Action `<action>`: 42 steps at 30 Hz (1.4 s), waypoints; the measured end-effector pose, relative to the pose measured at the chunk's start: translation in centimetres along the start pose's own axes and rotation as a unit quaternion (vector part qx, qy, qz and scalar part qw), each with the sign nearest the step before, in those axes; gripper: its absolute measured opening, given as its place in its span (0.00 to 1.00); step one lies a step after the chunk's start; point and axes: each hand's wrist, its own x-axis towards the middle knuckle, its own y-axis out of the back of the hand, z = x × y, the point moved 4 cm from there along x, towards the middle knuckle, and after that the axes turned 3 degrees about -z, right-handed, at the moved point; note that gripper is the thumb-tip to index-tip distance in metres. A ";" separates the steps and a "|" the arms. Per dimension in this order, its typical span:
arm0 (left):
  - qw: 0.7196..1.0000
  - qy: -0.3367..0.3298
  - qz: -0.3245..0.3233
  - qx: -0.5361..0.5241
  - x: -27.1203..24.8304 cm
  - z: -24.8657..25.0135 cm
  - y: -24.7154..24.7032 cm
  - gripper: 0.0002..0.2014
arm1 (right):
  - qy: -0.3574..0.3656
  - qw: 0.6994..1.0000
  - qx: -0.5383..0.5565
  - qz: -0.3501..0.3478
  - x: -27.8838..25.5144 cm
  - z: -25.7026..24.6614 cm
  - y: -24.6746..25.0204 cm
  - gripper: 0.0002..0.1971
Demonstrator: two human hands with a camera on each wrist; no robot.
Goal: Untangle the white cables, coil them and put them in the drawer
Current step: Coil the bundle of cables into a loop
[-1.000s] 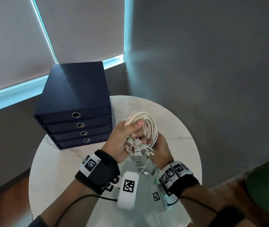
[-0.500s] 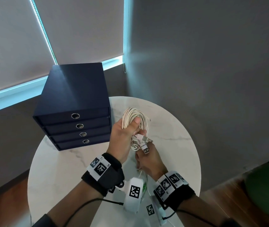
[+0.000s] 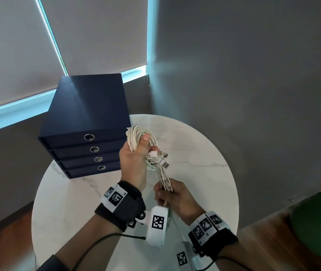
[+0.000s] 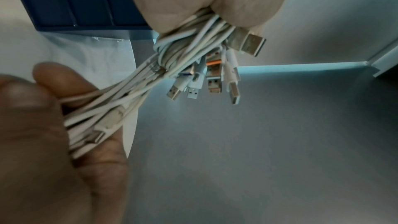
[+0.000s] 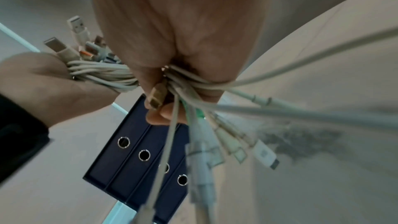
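Observation:
A coil of white cables point(image 3: 136, 138) is held above the round marble table point(image 3: 204, 173). My left hand point(image 3: 134, 161) grips the coil, thumb on top, with several USB plugs point(image 3: 161, 159) sticking out to its right. From the coil a straight bundle of cable tails point(image 3: 164, 179) runs down into my right hand point(image 3: 172, 198), which grips them in a fist. In the right wrist view more plug ends point(image 5: 234, 149) hang loose below that fist. In the left wrist view the plugs point(image 4: 215, 77) dangle under the left hand's grip. The dark blue drawer unit point(image 3: 86, 126) stands just left of the coil, all drawers closed.
The drawer unit sits at the table's back left, its four fronts with ring pulls point(image 3: 89, 137) facing me. A grey wall point(image 3: 253, 75) stands right behind the table. A green object point(image 3: 317, 222) lies at the right edge. Wooden floor point(image 3: 3, 227) surrounds the table.
The left hand has lifted the coil up and to the left, toward the drawer unit. The right hand slid down the cable tails toward me, stretching them straight.

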 end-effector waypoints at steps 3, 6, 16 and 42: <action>1.000 -0.009 0.008 -0.002 0.3 0.2 0.3 0.09 | -0.007 1.000 0.006 -0.021 -0.2 0.0 -0.1 0.08; 1.000 -0.015 0.009 -0.001 0.2 0.2 0.1 0.07 | -0.002 0.999 -0.022 -0.024 -0.3 -0.1 -0.1 0.15; 0.999 -0.039 0.020 -0.007 0.4 0.7 0.1 0.05 | -0.007 1.000 0.028 -0.004 -0.5 -0.1 0.5 0.09; 0.998 -0.004 0.030 -0.048 1.6 0.7 0.9 0.07 | -0.049 0.962 0.234 0.131 -1.7 0.4 2.4 0.20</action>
